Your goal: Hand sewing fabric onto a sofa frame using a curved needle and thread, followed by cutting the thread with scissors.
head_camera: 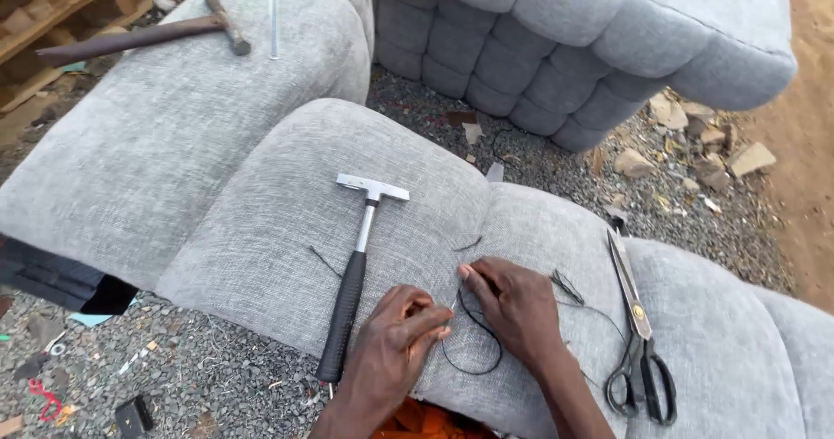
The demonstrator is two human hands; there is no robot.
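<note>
Head view: left hand (395, 339) and right hand (514, 304) palm-down, pinching black thread (473, 335) on grey cushion (287, 204).

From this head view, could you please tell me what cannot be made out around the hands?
- Needle: too thin to confirm between the left hand fingers.
- Black thread: its ends vanish under the right hand.
- Orange thing: cut off by the bottom edge, between the forearms.
- Hammer handle end: partly hidden behind the left hand.
- Scissors: fully visible.
</note>
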